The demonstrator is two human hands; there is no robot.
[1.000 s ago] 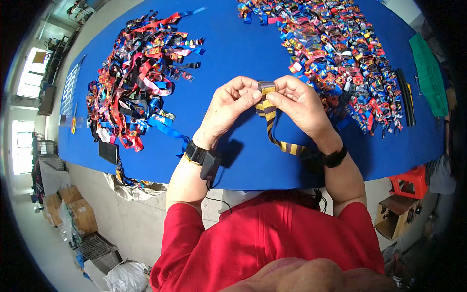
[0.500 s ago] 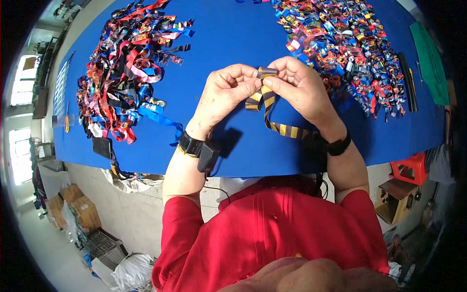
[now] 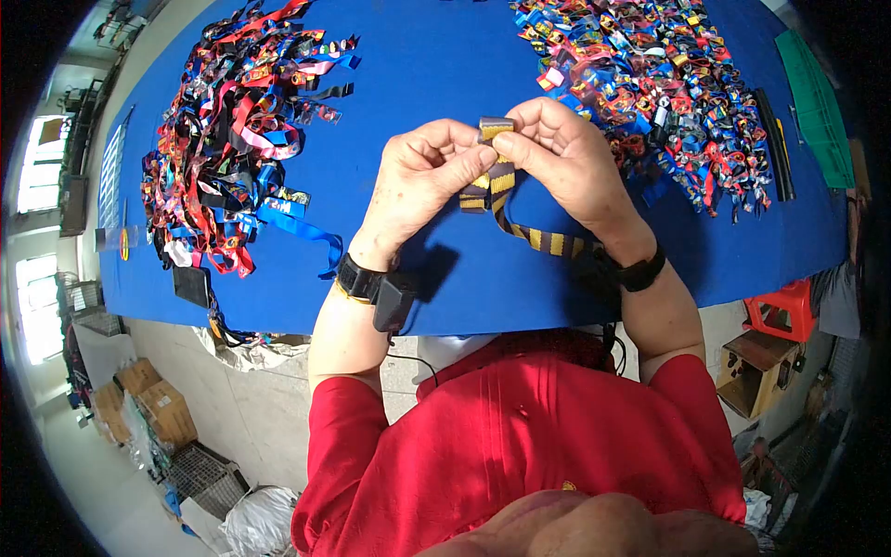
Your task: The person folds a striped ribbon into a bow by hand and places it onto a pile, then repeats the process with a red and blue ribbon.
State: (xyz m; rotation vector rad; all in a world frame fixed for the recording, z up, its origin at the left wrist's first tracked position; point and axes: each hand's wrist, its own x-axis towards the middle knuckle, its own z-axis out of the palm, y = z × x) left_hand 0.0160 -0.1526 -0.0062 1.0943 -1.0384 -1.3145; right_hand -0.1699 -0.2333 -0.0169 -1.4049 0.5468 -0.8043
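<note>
A yellow-and-dark-striped ribbon [image 3: 502, 201] is pinched between both hands above the blue table. My left hand [image 3: 429, 172] grips it at the left edge with thumb and forefinger. On the other side, my right hand [image 3: 568, 162] holds the same ribbon between thumb and fingers, near a folded loop at its top. The ribbon's lower part hangs down, and a tail curves right toward my right wrist. Its end there is hidden in shadow by the wrist.
Loose colourful ribbons [image 3: 243, 130] are heaped on the left of the blue table [image 3: 418, 56]. Rolled or looped ribbons [image 3: 664, 93] cover the right. Beyond them lie black strips [image 3: 775, 148] and a green sheet [image 3: 815, 107]. A red stool [image 3: 781, 316] stands at the lower right.
Both hands have shifted slightly, and the ribbon's loop now stands more upright, showing more of its yellow stripes between the fingers.
</note>
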